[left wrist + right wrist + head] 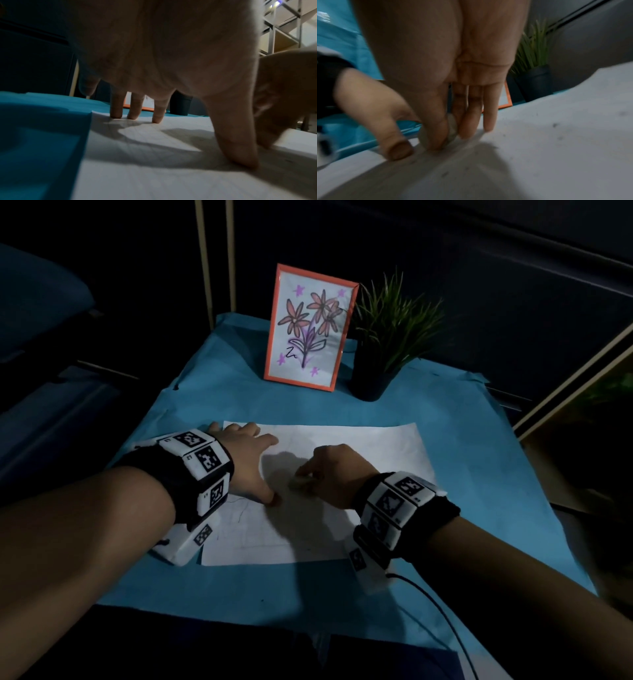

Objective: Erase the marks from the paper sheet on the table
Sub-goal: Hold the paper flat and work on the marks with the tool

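- Rubbing looks to be the step in hand: the right hand (337, 470) sits mid-frame in the head view, thumb and fingers pinching a small pale eraser (453, 129) with its end down on the paper (370, 450).
- Paper lies flat on the blue-covered tabletop (479, 474), centre of the head view, long edge across the frame.
- Left hand (246, 460) is spread, fingertips (157, 119) and thumb (240, 155) planted on the sheet's left part, pinning it; it holds nothing.
- Faint pencil lines show in the lower left of the sheet, near the left thumb, so I judge the job only part done.
- Risk one: a hard stroke away from the pinning hand could buckle or tear the sheet; the right wrist view already shows it riding up in a wave at right.
- Risk two: the eraser is small and mostly buried in the grip, so it could slip out, or the fingertips could smear graphite.
- Risk three: dark crumbs (554, 125) lie scattered on the sheet at right; a wrist dragged over them would leave fresh smudges.
- Containers: one dark pot (370, 381) in the upper middle of the head view, holding a grassy green plant (394, 323), just right of the orange frame (308, 326) with a flower drawing.
- Both stand well apart from the hands, so I rate a knock-over unlikely.
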Tool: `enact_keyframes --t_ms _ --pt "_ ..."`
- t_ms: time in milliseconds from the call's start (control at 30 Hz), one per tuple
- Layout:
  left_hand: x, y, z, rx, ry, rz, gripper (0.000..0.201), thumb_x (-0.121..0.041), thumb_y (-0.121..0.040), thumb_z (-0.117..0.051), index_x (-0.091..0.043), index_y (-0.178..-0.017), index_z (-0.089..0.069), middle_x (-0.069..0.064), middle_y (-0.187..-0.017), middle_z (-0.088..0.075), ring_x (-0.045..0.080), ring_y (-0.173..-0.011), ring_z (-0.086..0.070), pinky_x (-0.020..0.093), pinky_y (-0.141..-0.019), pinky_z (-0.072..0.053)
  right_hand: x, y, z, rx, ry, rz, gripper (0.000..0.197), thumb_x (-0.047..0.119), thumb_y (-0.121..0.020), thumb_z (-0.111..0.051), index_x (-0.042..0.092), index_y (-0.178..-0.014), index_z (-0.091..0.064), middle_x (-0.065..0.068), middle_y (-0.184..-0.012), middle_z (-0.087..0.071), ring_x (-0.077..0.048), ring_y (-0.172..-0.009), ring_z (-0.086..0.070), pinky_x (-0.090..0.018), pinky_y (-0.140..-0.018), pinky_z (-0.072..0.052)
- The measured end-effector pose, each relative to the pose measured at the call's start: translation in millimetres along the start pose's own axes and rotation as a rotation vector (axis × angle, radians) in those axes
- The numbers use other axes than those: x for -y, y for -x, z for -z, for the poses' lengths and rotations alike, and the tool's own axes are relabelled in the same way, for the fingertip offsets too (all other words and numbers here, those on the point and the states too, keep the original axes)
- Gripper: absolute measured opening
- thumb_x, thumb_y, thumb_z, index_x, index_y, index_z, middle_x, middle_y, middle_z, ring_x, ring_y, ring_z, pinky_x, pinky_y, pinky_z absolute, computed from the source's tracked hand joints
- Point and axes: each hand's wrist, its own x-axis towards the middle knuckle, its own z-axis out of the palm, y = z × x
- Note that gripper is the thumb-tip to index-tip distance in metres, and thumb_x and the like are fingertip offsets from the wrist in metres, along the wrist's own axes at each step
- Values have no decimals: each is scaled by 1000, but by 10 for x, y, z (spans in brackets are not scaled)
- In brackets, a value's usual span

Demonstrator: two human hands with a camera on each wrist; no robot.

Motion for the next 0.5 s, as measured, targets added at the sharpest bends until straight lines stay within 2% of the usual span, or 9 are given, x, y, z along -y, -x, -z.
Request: enact_keyframes --t_ms 167,267,367,433,500 --pt "14 14 -1 41 -32 -2 119 -86 -60 -58 -38 -152 0 -1 -162 1 23 -148 -5 48 -117 -6 -18 124 0 106 1 39 28 31 -88 -64 22 -114 -69 4 -100 -58 -18 -104 -55 -20 -80 -37" --pt "25 32 -25 56 -26 1 123 -88 -56 -57 -39 -151 4 -2 -162 7 22 -148 1 48 -117 -3 -30 54 37 16 -19 3 30 37 -88 -62 22 -114 -69 -2 -111 -63 -19 -104 -57 -19 -78 -36" --pt "28 26 -30 48 -28 6 125 -90 -54 -56 -39 -152 4 -2 -162 7 22 -148 0 48 -117 -3 -15 37 -12 9 -16 -23 30 38 -88 -63 22 -113 -69 -2 -110 -63 -20 -104 -56 -19 -77 -33" --pt "19 16 -32 45 -31 6 126 -91 -53 -56 -39 -152 3 -2 -162 5 23 -148 -1 48 -117 -3 -17 104 -50 59 -16 -18 28 35 -88 -63 21 -110 -70 1 -99 -59 -19 -104 -54 -19 -77 -34" --pt "14 11 -31 43 -31 11 127 -91 -52 -56 -39 -152 2 -2 -162 5 23 -148 -1 48 -117 -3 2 180 -36 123 30 22 26 37 -89 -61 23 -110 -70 10 -85 -47 -15 -100 -51 -20 -78 -33"
